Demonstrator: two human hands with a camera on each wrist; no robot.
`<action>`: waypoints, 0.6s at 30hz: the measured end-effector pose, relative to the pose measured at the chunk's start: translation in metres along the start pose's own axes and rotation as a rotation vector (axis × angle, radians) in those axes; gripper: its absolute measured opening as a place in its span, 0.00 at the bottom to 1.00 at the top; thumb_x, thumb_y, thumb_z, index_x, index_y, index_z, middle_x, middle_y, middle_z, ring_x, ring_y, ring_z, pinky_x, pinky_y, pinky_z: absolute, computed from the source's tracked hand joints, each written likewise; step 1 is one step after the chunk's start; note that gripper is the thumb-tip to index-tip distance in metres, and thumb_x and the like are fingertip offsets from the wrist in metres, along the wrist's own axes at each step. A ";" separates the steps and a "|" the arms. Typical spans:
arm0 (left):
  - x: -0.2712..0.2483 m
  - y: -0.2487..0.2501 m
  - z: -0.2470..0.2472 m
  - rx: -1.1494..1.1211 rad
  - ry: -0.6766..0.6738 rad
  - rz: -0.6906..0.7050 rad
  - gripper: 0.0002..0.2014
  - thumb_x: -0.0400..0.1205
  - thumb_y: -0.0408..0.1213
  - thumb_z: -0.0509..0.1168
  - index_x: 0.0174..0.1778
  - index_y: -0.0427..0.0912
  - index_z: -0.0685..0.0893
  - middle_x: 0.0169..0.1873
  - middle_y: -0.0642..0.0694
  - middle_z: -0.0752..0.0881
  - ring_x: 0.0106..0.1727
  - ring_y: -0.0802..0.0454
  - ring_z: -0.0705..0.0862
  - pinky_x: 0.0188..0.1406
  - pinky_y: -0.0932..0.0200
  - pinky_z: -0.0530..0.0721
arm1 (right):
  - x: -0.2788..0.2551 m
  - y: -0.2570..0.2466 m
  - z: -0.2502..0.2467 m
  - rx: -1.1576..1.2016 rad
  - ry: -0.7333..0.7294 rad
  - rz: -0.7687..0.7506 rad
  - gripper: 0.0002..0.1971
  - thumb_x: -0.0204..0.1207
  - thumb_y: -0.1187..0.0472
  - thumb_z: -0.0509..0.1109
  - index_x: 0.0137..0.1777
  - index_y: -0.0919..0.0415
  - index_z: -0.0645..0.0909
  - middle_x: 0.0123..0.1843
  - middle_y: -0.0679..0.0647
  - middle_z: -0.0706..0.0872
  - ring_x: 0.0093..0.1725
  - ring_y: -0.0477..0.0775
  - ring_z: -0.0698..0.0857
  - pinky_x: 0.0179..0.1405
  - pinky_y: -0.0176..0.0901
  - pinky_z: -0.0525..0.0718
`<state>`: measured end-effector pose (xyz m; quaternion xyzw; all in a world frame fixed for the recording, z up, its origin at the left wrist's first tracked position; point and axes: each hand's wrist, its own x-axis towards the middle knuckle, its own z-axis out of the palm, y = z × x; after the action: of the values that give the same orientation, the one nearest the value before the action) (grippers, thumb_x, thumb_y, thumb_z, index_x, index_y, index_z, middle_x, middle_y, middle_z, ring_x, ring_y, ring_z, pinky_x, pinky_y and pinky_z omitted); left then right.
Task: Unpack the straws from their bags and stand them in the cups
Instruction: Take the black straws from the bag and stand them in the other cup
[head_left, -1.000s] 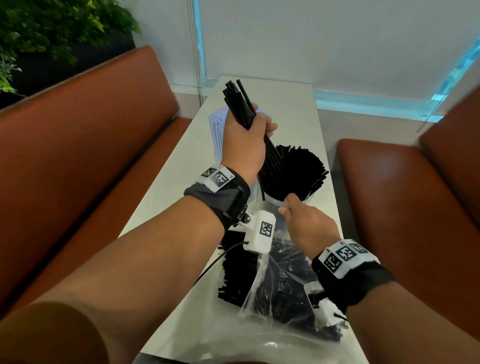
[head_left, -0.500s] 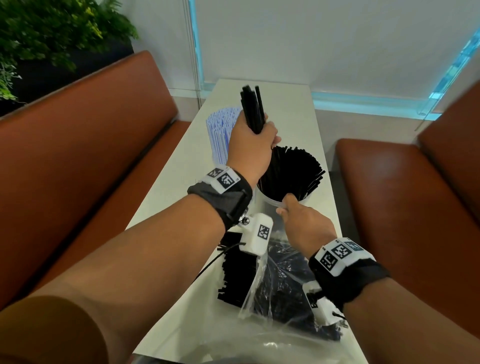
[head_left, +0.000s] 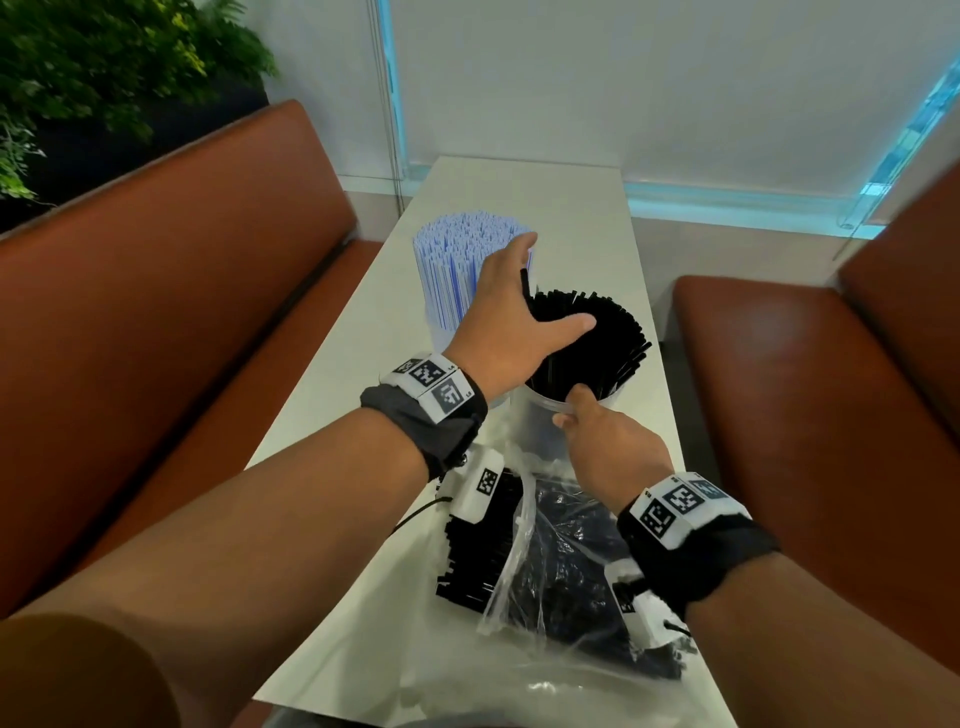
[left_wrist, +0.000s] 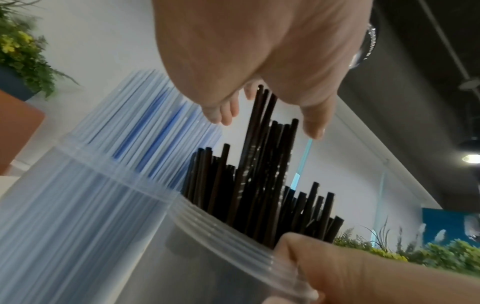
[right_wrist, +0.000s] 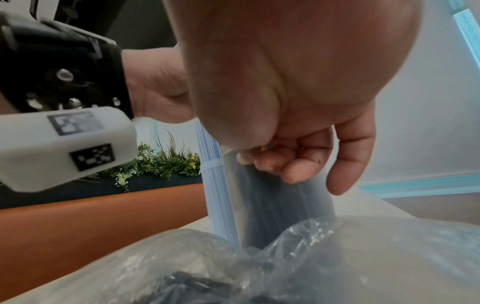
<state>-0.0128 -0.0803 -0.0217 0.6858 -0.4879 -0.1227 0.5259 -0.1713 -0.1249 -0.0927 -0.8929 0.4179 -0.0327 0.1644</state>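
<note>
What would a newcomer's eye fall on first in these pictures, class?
Probably the clear cup crammed with black straws at the table's middle, the left hand spread open over them while the right hand pinches the cup's rim. Next, the cup of blue straws just behind, and the crumpled plastic bag nearer the person.

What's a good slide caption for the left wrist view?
Open left hand hovering over black straws standing in a clear cup, right hand gripping its rim, blue straws alongside.

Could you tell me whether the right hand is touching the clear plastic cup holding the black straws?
Touching: the left wrist view shows the right hand pinching the clear plastic cup's rim.
</note>
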 end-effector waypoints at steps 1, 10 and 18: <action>0.000 0.003 0.002 0.014 0.001 0.045 0.42 0.74 0.55 0.76 0.81 0.55 0.63 0.74 0.54 0.69 0.75 0.62 0.68 0.70 0.72 0.65 | 0.000 -0.001 0.000 -0.002 -0.006 0.006 0.06 0.90 0.52 0.54 0.64 0.49 0.64 0.34 0.40 0.72 0.38 0.56 0.80 0.39 0.50 0.75; -0.006 0.002 0.007 0.290 -0.135 0.245 0.36 0.81 0.52 0.70 0.83 0.47 0.65 0.78 0.49 0.71 0.77 0.54 0.70 0.73 0.62 0.69 | -0.003 -0.002 -0.003 -0.015 -0.004 0.000 0.07 0.90 0.49 0.54 0.53 0.49 0.61 0.32 0.45 0.78 0.33 0.55 0.81 0.30 0.47 0.71; -0.011 -0.008 0.013 0.599 -0.222 0.430 0.27 0.86 0.48 0.64 0.79 0.38 0.74 0.77 0.40 0.74 0.77 0.42 0.71 0.79 0.45 0.67 | -0.004 -0.003 -0.006 0.036 -0.028 0.008 0.10 0.90 0.51 0.55 0.67 0.51 0.66 0.44 0.51 0.87 0.47 0.60 0.88 0.43 0.53 0.81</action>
<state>-0.0231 -0.0792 -0.0376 0.6736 -0.6888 0.0650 0.2600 -0.1725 -0.1213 -0.0860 -0.8885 0.4183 -0.0270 0.1866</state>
